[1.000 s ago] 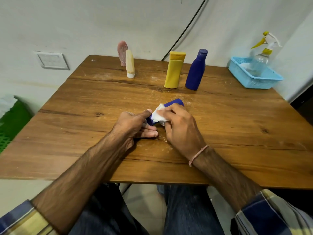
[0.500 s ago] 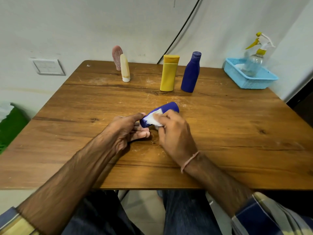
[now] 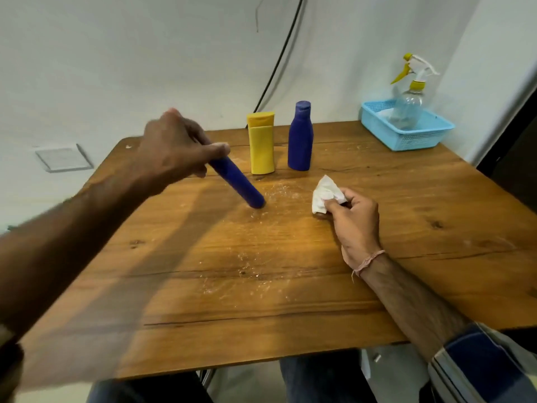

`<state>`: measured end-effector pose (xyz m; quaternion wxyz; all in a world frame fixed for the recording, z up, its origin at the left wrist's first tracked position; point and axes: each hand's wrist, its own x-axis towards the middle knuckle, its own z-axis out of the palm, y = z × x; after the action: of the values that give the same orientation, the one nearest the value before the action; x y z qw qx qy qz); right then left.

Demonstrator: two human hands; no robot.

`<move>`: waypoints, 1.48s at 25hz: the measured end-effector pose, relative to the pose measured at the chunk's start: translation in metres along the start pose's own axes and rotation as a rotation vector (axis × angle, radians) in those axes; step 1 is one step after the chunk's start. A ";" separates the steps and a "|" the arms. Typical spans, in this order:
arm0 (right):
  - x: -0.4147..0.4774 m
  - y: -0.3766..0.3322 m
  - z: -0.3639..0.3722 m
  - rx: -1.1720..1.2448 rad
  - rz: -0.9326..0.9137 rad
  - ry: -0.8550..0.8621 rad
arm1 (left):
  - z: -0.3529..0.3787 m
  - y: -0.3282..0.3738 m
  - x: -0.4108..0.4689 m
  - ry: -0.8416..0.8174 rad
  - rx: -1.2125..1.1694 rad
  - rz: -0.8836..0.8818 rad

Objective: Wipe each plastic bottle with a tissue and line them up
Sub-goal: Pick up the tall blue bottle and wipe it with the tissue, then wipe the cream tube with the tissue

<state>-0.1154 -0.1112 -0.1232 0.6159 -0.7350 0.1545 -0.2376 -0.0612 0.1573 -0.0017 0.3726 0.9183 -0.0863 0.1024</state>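
My left hand (image 3: 174,146) grips one end of a slim blue bottle (image 3: 238,183), held tilted in the air above the wooden table (image 3: 261,286), its free end pointing down to the right. A crumpled white tissue (image 3: 325,193) is pinched in my right hand (image 3: 354,216), which rests on the table to the right of that bottle. A yellow bottle (image 3: 261,142) and a dark blue bottle (image 3: 300,136) stand upright side by side at the back. My raised left hand hides the back left of the table.
A light blue basket (image 3: 406,138) at the back right corner holds a clear spray bottle (image 3: 409,97) with a yellow trigger. A black cable (image 3: 279,59) runs down the wall behind the bottles. A white wall switch plate (image 3: 62,158) is at the left.
My hands have separated. The left hand has lifted the slim blue bottle up and back to the left, blurred with motion. The right hand has drawn the tissue away to the right.
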 end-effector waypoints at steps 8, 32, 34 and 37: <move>-0.001 0.011 -0.003 0.088 0.020 -0.069 | 0.007 0.015 0.078 -0.125 0.259 0.227; -0.011 0.001 -0.001 0.627 0.303 -0.482 | -0.020 -0.070 0.087 0.338 -0.561 -0.272; -0.010 -0.001 0.003 0.628 0.313 -0.442 | -0.020 -0.092 0.094 0.297 -0.494 -0.374; -0.009 -0.003 0.006 0.588 0.312 -0.395 | -0.004 -0.106 0.098 0.254 -0.297 -0.364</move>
<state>-0.1196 -0.1007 -0.1229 0.8469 -0.5265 0.0680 -0.0291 0.0573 0.2275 -0.0450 0.5236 0.8336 0.1136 0.1342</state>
